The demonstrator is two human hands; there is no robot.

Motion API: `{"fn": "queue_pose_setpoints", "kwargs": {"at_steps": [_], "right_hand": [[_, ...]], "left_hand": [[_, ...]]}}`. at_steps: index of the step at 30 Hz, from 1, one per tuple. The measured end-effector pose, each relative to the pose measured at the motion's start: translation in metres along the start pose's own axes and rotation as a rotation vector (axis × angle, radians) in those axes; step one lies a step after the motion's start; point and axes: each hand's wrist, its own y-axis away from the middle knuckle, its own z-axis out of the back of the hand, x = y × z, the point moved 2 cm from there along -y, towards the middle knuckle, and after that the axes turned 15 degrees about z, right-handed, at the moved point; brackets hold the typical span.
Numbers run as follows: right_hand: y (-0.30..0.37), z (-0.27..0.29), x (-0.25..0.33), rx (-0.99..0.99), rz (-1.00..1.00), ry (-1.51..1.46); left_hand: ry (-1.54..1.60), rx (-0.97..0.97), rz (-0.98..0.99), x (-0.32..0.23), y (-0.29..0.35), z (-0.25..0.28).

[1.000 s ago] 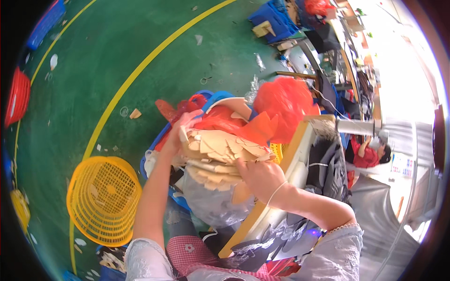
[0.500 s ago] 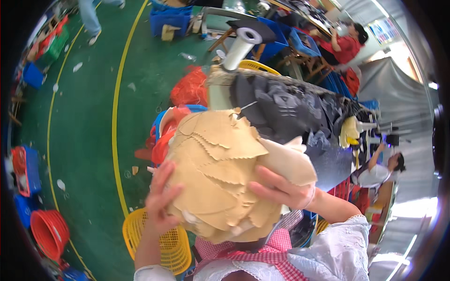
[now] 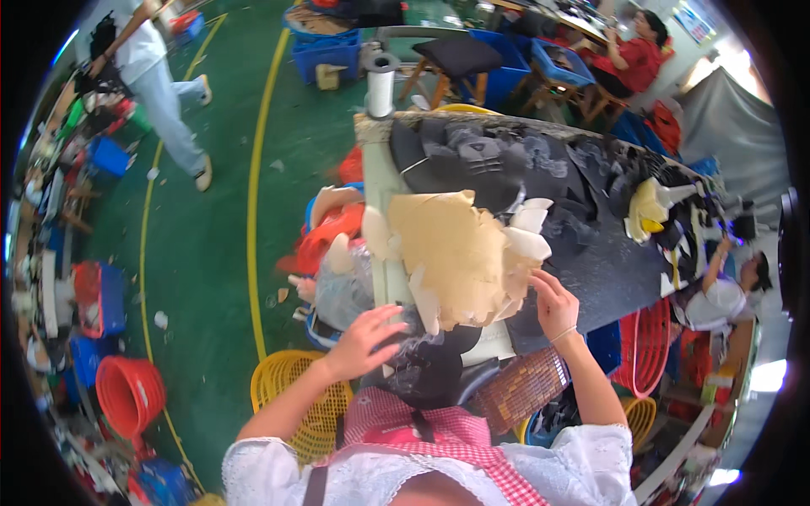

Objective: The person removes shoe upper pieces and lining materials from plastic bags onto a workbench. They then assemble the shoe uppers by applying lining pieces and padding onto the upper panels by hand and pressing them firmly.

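A heap of tan sheet pieces with ragged edges (image 3: pixel 451 253) rests on the near left end of the work table (image 3: pixel 582 295). Paler cream pieces (image 3: pixel 529 232) stick out at its sides. Off the heap's lower left, my left hand (image 3: pixel 363 344) is open, fingers apart, holding nothing. My right hand (image 3: pixel 555 308) is open at the heap's right edge, its fingertips beside or lightly touching it. Behind the heap lie dark grey and black sheet pieces (image 3: pixel 481 160).
Left of the table stands a bin with red and clear plastic bags (image 3: pixel 342 278). A yellow basket (image 3: pixel 291 392) is near my left forearm. On the table's far corner stands a white roll (image 3: pixel 381 88). A person walks at far left; others sit at far and right.
The tan heap has gone from between my hands, close to me, onto the table. Both hands have come apart, the left letting go. A walking person has come further into view.
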Motion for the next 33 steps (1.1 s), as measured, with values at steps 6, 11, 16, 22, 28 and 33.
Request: {"fn": "queue_pose_setpoints", "kwargs": {"at_steps": [6,11,16,22,28,33], "right_hand": [[0.017,-0.024,0.047,-0.182,0.142,-0.214],[0.029,-0.028,0.063,-0.153,0.172,-0.248],[-0.024,-0.018,0.064,-0.113,0.172,-0.224],[-0.201,-0.053,0.122,0.019,0.403,-0.331],[-0.457,-0.34,0.212,0.371,0.345,-0.628],[-0.49,-0.613,0.002,0.103,-0.102,-0.481]], "left_hand": [[-0.096,-0.124,0.323,0.022,0.091,0.026],[-0.288,-0.013,0.521,0.05,0.144,0.042],[-0.173,0.014,0.705,0.087,0.163,0.079],[0.042,0.183,0.75,0.188,0.13,0.117],[0.285,0.278,0.663,0.344,0.046,0.131],[0.732,0.012,1.097,0.472,0.075,0.157]]}}
